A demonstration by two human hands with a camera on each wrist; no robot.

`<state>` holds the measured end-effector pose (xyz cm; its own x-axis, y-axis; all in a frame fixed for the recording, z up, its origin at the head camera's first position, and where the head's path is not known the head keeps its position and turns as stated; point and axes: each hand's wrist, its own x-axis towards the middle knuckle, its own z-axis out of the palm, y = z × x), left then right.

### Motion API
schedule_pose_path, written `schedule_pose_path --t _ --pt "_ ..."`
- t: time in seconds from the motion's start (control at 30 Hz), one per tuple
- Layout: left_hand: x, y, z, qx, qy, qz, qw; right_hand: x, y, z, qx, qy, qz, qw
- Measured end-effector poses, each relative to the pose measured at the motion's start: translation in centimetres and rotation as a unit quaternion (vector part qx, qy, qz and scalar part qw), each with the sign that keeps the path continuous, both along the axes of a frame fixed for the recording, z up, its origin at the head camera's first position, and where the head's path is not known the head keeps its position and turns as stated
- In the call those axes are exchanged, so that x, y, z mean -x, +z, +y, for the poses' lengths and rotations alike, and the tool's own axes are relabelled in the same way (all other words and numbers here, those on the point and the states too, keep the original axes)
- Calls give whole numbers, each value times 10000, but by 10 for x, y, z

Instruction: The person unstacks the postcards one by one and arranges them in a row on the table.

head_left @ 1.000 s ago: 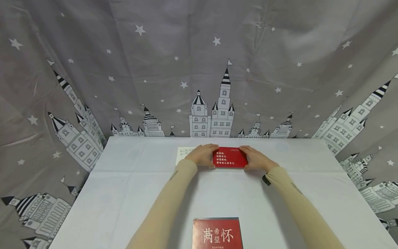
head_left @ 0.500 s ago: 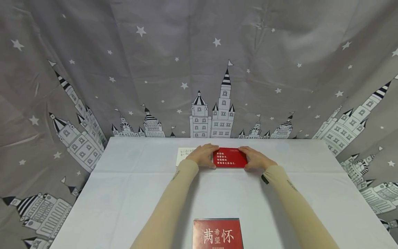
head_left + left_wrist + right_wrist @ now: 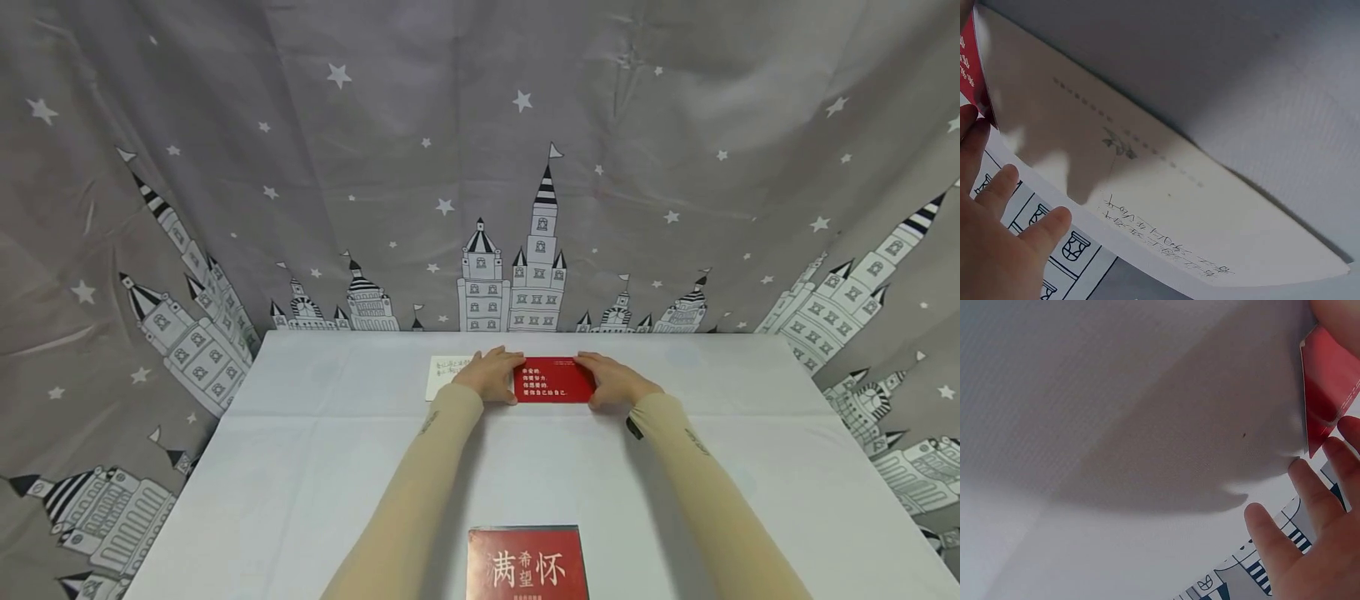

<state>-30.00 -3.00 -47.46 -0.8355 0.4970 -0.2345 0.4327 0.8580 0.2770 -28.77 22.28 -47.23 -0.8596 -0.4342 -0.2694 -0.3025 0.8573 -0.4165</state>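
Note:
A red card (image 3: 553, 381) with lines of white writing lies near the table's far edge in the head view. My left hand (image 3: 491, 377) grips its left end, thumb at the near edge and fingertips at the far one. At the opposite end, my right hand (image 3: 615, 383) holds it the same way. To the left of the red card is a white card (image 3: 1129, 162) with handwriting, a small print and a dotted line, partly covered by the left hand in the head view. In the right wrist view, only a corner of the red card (image 3: 1329, 387) shows.
A square red box or booklet (image 3: 528, 562) with large white characters sits between the forearms, cut off by the frame's bottom. White cloth covers the table (image 3: 337, 467). Behind it hangs a grey curtain (image 3: 405, 125) printed with castles and stars.
Both forearms have shifted slightly inward, the right one more clearly. The red card stays in nearly the same place, with both hands still at its ends.

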Motion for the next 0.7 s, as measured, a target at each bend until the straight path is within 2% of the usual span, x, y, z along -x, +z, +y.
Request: schedule_pose_path --t 0.2,0.47,0.7 --pt "-1 2 -3 -156 -53 20 9999 0 -3 0 29 -20 63 10000" --pt "1 4 -12 -260 -123 28 9996 -5 -3 3 326 -72 174 9993" --pt "1 2 -25 -672 -327 70 9972 -9 -5 9 569 26 481 9972"
